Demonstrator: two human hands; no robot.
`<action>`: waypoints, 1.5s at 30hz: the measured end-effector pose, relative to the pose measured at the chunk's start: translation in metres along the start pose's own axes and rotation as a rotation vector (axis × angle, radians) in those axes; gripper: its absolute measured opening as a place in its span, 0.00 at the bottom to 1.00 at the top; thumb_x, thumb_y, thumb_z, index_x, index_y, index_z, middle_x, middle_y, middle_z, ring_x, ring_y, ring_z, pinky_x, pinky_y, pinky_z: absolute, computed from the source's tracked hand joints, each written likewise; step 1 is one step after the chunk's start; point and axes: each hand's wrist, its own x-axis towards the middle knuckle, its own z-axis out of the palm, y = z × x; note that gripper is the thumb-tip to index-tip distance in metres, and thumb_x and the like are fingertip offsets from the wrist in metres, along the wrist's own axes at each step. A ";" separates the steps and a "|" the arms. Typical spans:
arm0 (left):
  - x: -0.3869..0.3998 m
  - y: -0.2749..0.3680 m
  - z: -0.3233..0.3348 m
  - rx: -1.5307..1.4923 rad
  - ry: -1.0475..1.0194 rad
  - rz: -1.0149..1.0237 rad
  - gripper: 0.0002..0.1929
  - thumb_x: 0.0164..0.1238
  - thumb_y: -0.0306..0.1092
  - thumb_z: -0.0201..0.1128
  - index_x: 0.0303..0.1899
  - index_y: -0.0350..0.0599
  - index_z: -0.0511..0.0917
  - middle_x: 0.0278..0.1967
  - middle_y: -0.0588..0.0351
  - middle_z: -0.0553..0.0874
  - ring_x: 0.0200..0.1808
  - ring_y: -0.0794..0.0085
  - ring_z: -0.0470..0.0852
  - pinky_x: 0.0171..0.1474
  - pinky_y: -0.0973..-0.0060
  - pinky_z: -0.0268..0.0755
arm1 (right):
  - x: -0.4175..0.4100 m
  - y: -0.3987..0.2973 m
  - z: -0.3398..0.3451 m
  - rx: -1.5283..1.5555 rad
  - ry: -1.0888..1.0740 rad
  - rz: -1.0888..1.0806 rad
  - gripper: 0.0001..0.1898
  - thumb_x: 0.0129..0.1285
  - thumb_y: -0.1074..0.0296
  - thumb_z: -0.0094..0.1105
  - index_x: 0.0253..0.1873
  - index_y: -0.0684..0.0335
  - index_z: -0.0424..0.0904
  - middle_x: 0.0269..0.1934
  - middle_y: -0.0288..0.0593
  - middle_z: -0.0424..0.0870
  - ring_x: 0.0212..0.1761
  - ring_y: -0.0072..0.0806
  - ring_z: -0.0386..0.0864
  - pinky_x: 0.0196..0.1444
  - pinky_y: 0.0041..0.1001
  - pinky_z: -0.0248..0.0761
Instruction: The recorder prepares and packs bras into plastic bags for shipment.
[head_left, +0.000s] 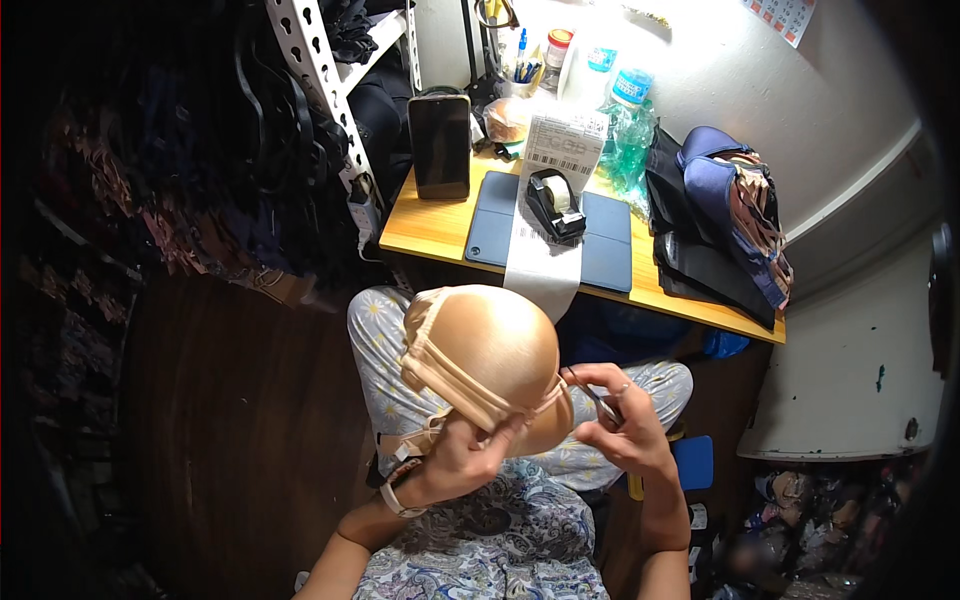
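Note:
A beige padded bra (491, 337) is held above my lap, its smooth cups facing up and away. My left hand (469, 457) pinches its band near the centre, between the cups. A strap with a pale tag (405, 450) hangs by my left wrist. In my right hand (626, 420) is a small pair of dark metal scissors or thread snips (600, 401), with the tip against the bra's edge on the right. The exact spot where the tip meets the fabric is too small to make out.
Ahead stands a wooden table (435, 225) with a phone (439, 146), a blue tablet case (491, 217), a tape dispenser (555, 204) on a printed label strip (551, 274), and stacked bras (712, 172) on black bags (675, 262). Metal shelving (322, 82) rises at left.

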 end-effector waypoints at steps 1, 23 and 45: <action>-0.001 -0.005 0.005 -0.046 -0.049 0.054 0.11 0.62 0.23 0.57 0.47 0.34 0.76 0.39 0.50 0.82 0.40 0.72 0.81 0.36 0.78 0.73 | 0.005 -0.008 0.003 -0.071 -0.024 -0.046 0.23 0.56 0.65 0.67 0.51 0.69 0.68 0.38 0.41 0.79 0.33 0.18 0.77 0.31 0.17 0.70; -0.016 -0.002 -0.092 -0.211 0.734 0.144 0.10 0.59 0.26 0.65 0.42 0.34 0.79 0.33 0.59 0.82 0.35 0.84 0.79 0.40 0.87 0.71 | 0.037 0.010 0.017 -0.549 -0.165 0.027 0.17 0.57 0.56 0.62 0.46 0.62 0.76 0.27 0.48 0.80 0.29 0.40 0.79 0.30 0.30 0.71; -0.003 -0.005 -0.029 0.451 0.569 0.342 0.18 0.47 0.15 0.63 0.43 0.42 0.83 0.32 0.57 0.79 0.31 0.77 0.78 0.33 0.82 0.71 | 0.045 -0.013 0.088 -0.488 0.310 -0.528 0.18 0.56 0.66 0.63 0.51 0.62 0.72 0.27 0.41 0.77 0.25 0.31 0.76 0.25 0.27 0.67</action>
